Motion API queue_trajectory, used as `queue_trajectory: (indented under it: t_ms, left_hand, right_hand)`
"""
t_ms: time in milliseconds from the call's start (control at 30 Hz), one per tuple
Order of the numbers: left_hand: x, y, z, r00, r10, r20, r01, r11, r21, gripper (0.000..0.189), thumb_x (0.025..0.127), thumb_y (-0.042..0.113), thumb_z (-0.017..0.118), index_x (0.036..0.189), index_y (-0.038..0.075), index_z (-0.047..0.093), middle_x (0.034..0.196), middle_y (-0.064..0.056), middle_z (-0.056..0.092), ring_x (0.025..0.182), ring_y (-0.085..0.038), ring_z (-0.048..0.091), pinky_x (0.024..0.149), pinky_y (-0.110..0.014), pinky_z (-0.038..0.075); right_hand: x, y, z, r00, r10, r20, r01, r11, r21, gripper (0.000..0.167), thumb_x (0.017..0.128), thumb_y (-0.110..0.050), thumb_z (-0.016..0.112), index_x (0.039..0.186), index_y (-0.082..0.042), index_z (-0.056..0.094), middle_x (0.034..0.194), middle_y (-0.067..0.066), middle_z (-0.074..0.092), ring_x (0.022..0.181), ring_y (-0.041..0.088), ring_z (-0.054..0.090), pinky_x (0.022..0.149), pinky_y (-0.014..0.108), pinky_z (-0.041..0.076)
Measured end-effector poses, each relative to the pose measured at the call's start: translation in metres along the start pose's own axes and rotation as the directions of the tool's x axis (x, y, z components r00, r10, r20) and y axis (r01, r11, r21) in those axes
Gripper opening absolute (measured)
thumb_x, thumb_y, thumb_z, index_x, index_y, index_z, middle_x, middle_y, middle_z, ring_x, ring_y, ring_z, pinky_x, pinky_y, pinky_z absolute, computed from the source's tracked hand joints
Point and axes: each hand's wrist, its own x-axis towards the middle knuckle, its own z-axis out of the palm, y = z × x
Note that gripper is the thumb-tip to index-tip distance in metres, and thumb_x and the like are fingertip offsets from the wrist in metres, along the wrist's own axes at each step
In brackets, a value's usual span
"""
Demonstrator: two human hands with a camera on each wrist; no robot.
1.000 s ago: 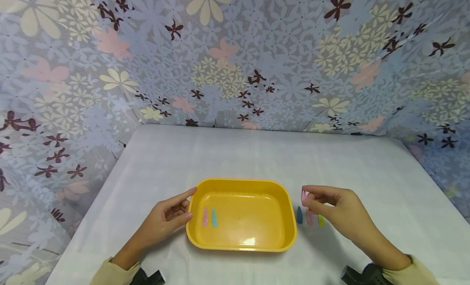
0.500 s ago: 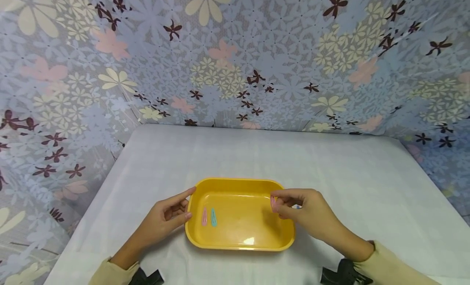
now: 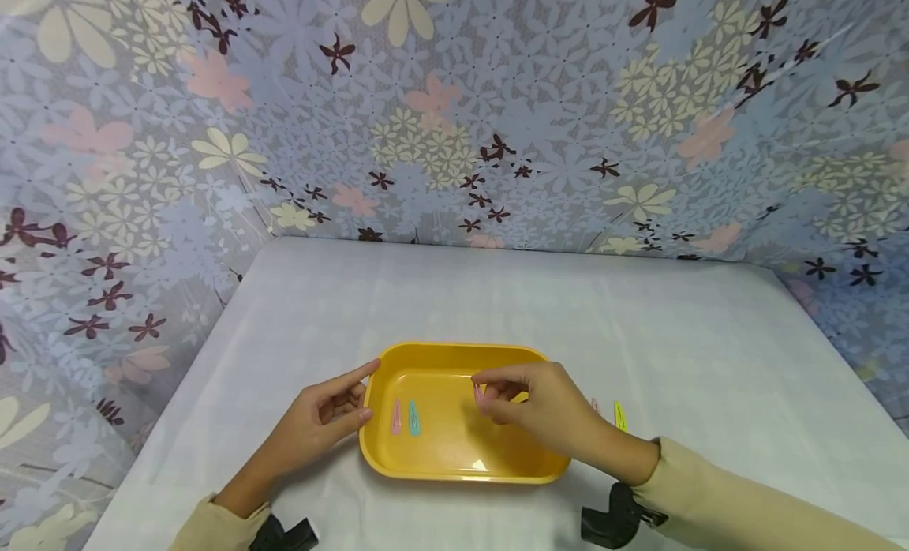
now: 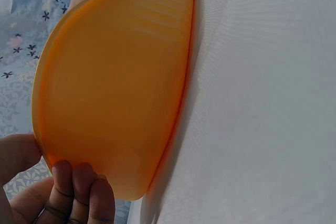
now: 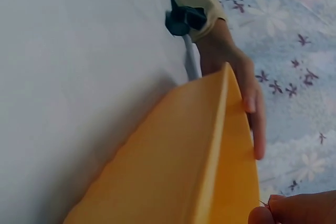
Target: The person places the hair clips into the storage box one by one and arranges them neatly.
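A yellow plastic tray [image 3: 454,456] stands on the white cloth. My left hand [image 3: 319,421] holds its left end; in the left wrist view the thumb is at the rim and several curled fingers [image 4: 84,182] lie against the outer wall. Over the tray's right half, my right hand [image 3: 543,405] pinches a pink snap hair clip [image 3: 479,392] between thumb and index finger. Inside, toward the left end, a pink hair clip [image 3: 396,417] and a turquoise hair clip [image 3: 414,418] lie side by side.
Right of the tray, a yellow-green hair clip [image 3: 620,415] and another pink clip [image 3: 595,405], partly covered by the right hand and forearm, lie on the white cloth [image 3: 497,298]. Floral fabric [image 3: 454,140] rises behind and at the sides.
My right hand has carried the pink hair clip leftward from beside the tray to over its inside. The left hand stays at the tray's left end; the two clips inside have not moved.
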Motion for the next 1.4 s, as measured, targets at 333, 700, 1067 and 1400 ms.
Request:
queue_trajectory:
  t_ms: [333, 700, 1067, 1400]
  left_hand:
    - [0.0, 0.001, 0.001, 1.0, -0.009, -0.002, 0.009, 1.0, 0.01, 0.059, 0.099, 0.001, 0.066, 0.154, 0.005, 0.045, 0.102, -0.013, 0.062, 0.084, -0.02, 0.061, 0.077, -0.026, 0.055]
    - [0.0, 0.001, 0.003, 1.0, -0.02, -0.01, 0.02, 1.0, 0.014, 0.059, 0.098, 0.002, 0.067, 0.153, 0.005, 0.046, 0.101, -0.013, 0.061, 0.086, -0.019, 0.06, 0.079, -0.026, 0.054]
    - [-0.002, 0.003, 0.002, 0.999, -0.033, -0.016, 0.034, 0.999, 0.026, 0.058, 0.098, 0.002, 0.067, 0.153, 0.003, 0.046, 0.1, -0.013, 0.06, 0.085, -0.019, 0.06, 0.079, -0.026, 0.054]
    - [-0.001, 0.001, 0.0, 1.0, -0.031, -0.006, 0.031, 0.998, 0.051, 0.059, 0.099, 0.002, 0.067, 0.153, 0.004, 0.046, 0.103, -0.017, 0.062, 0.087, -0.019, 0.062, 0.081, -0.026, 0.055]
  right_hand:
    - [0.016, -0.001, 0.015, 0.999, -0.042, 0.029, 0.045, 0.996, -0.083, 0.023, 0.091, -0.012, 0.078, 0.113, -0.003, 0.078, 0.081, -0.011, 0.07, 0.072, 0.004, 0.067, 0.059, 0.025, 0.055]
    - [0.037, 0.009, 0.05, 0.99, -0.05, 0.131, 0.062, 0.994, -0.091, 0.019, 0.091, -0.006, 0.076, 0.109, -0.003, 0.08, 0.084, -0.011, 0.072, 0.074, 0.003, 0.064, 0.07, 0.022, 0.056]
    - [0.044, 0.013, 0.063, 0.988, -0.056, 0.146, 0.076, 0.988, -0.134, 0.017, 0.088, -0.006, 0.08, 0.105, -0.004, 0.08, 0.08, -0.01, 0.07, 0.071, 0.003, 0.061, 0.069, 0.022, 0.054]
    - [0.043, 0.015, 0.066, 0.988, -0.042, 0.149, 0.067, 0.984, -0.163, 0.02, 0.087, -0.007, 0.082, 0.107, -0.004, 0.079, 0.079, -0.011, 0.067, 0.071, 0.004, 0.06, 0.068, 0.022, 0.053]
